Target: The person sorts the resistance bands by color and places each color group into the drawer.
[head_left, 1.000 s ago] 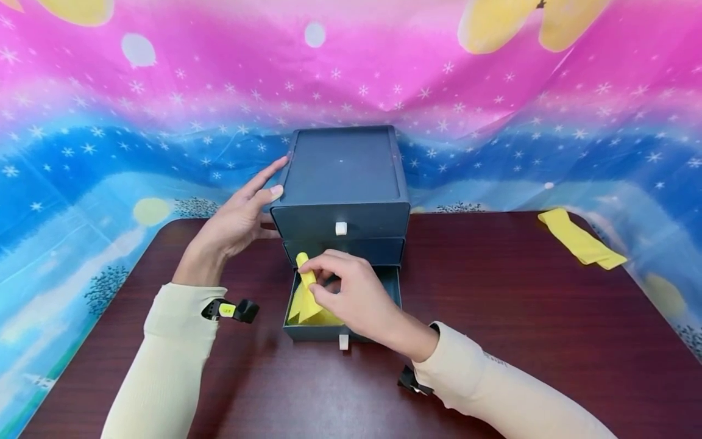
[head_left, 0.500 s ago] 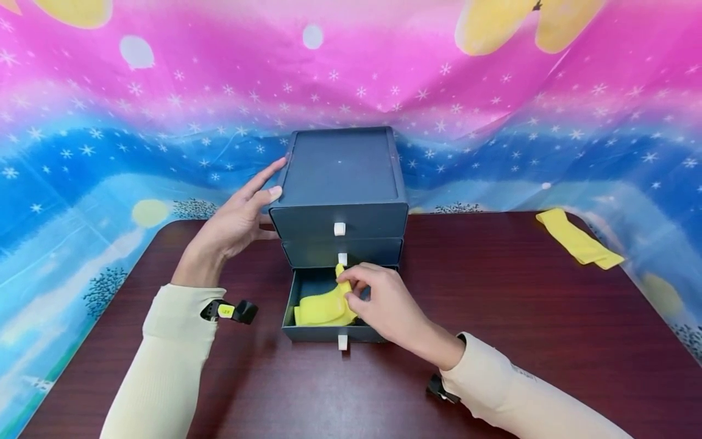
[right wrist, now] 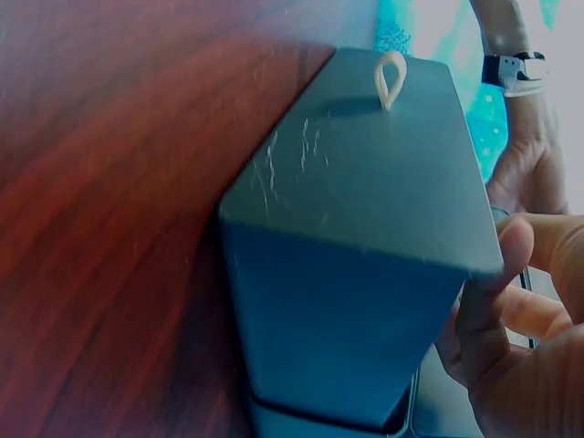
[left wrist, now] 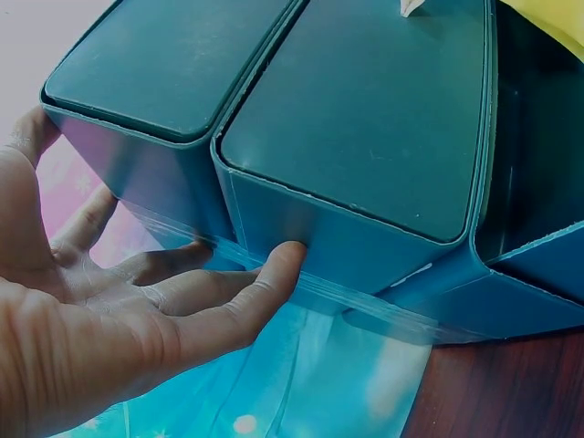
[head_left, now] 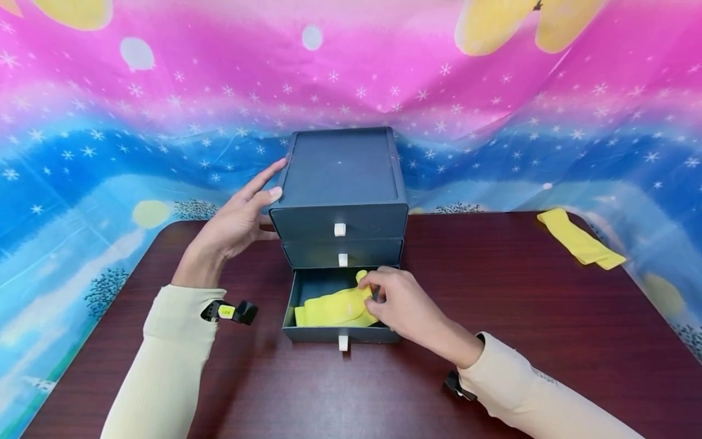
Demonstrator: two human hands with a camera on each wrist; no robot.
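Note:
A dark grey drawer unit stands at the back middle of the table, its bottom drawer pulled out. Inside that drawer lies a yellow sock, stretched from left to right. My right hand reaches over the drawer's right side and pinches the sock's right end between thumb and fingers. In the right wrist view, the drawer front hides what these fingers hold. My left hand rests on the unit's left side with fingers spread; the left wrist view shows its fingertips against the unit's wall.
Another piece of yellow sock-like cloth lies flat near the table's far right corner. The upper drawer and middle drawer are closed, with small pale pull loops. A patterned cloth backdrop hangs behind the dark red table.
My right hand has moved right and slightly down, drawing the sock's raised end across the drawer; the sock now lies flatter and longer. My left hand has stayed in place.

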